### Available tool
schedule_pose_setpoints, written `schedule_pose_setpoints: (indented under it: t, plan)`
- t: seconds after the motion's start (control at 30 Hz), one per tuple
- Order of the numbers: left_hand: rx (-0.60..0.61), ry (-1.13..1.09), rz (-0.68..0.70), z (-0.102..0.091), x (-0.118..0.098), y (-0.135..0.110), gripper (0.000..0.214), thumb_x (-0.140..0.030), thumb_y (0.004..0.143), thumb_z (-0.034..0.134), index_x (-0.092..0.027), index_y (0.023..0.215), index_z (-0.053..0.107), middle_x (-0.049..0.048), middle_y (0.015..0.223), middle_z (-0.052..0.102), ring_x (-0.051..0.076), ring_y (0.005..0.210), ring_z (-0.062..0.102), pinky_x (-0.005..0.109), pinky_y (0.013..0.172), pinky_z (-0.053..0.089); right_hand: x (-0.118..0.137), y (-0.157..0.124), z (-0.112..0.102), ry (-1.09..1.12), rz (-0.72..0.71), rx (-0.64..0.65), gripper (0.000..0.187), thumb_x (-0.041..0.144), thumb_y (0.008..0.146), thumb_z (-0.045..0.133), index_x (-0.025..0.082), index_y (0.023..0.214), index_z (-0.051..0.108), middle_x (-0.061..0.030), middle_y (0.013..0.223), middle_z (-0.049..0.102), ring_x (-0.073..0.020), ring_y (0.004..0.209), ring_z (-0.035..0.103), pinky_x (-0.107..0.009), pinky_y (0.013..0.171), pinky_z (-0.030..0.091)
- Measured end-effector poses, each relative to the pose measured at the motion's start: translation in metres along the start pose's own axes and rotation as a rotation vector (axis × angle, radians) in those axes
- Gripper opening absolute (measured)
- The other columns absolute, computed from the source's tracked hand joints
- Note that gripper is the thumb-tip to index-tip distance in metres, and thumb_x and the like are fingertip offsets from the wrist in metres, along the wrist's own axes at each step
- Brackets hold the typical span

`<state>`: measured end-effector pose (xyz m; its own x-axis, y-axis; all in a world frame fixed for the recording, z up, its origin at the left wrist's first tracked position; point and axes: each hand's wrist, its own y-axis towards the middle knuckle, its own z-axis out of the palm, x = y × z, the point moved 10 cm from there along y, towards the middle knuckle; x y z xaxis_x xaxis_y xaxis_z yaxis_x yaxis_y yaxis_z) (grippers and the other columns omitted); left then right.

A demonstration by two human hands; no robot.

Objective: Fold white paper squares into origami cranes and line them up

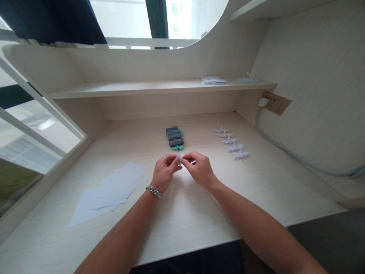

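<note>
Both my hands meet over the middle of the pale wooden desk (199, 220). My left hand (164, 172), with a ring and a chain bracelet, pinches one side of a small folded piece of pale paper (179, 158). My right hand (199, 168) pinches its other side. The paper is mostly hidden by my fingertips. Just behind my hands lies a phone in a green case (175, 139). Loose sheets of pale paper (110, 192) are spread to the left of my left hand.
A row of several folded paper cranes (231, 142) stands at the right. On the shelf above lie folded papers (213, 80). A wall socket with a white plug (270, 102) and a cable (299, 160) runs along the right wall.
</note>
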<state>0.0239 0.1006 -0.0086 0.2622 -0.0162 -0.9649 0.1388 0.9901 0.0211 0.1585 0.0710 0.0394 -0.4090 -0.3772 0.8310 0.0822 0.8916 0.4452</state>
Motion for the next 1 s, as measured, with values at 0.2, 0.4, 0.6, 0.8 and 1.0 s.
schedule_pose_setpoints:
  t: [0.2,0.4,0.6,0.8,1.0]
  plan:
    - [0.037,0.007,-0.012,0.003,0.001,0.0,0.034,-0.039,0.066,0.081,-0.013,0.079,0.065,0.0009,0.076,0.065,0.011,0.071,0.061,0.026,0.069,0.054,-0.006,0.0,0.005,0.063,0.068,0.054,0.012,0.028,0.08,0.064,0.017,0.075,0.066,-0.0033,0.074,0.068,-0.0151,0.067,0.062,-0.027,0.065,0.049]
    - [0.119,0.019,-0.028,0.009,0.002,-0.001,0.033,-0.041,0.07,0.078,-0.013,0.077,0.062,0.001,0.076,0.062,0.014,0.076,0.062,0.031,0.075,0.055,-0.005,-0.001,0.008,0.028,0.057,0.093,0.012,0.028,0.081,0.06,0.017,0.076,0.063,-0.0027,0.075,0.066,-0.0146,0.068,0.06,-0.026,0.065,0.047]
    - [0.164,0.039,-0.058,0.015,0.0,-0.004,0.035,-0.044,0.071,0.075,-0.015,0.075,0.057,-0.0006,0.075,0.058,0.012,0.073,0.058,0.028,0.069,0.055,-0.008,-0.001,0.017,0.082,0.088,0.171,0.017,0.032,0.084,0.056,0.018,0.077,0.062,-0.0024,0.077,0.065,-0.0144,0.071,0.059,-0.026,0.066,0.047]
    - [0.088,0.033,-0.069,0.012,0.002,-0.004,0.035,-0.045,0.069,0.076,-0.015,0.076,0.058,0.0002,0.074,0.059,0.013,0.071,0.059,0.025,0.062,0.053,-0.03,0.0,0.023,0.305,0.268,0.178,0.024,0.04,0.087,0.051,0.017,0.081,0.059,-0.0021,0.074,0.063,-0.0136,0.064,0.059,-0.025,0.057,0.048]
    - [0.059,-0.001,-0.03,0.007,0.005,-0.001,0.036,-0.042,0.066,0.08,-0.013,0.082,0.064,0.0025,0.081,0.065,0.014,0.075,0.062,0.029,0.07,0.054,-0.013,0.002,0.013,-0.024,0.067,0.15,0.019,0.035,0.087,0.056,0.019,0.082,0.064,-0.0032,0.079,0.068,-0.0153,0.073,0.062,-0.026,0.068,0.046]
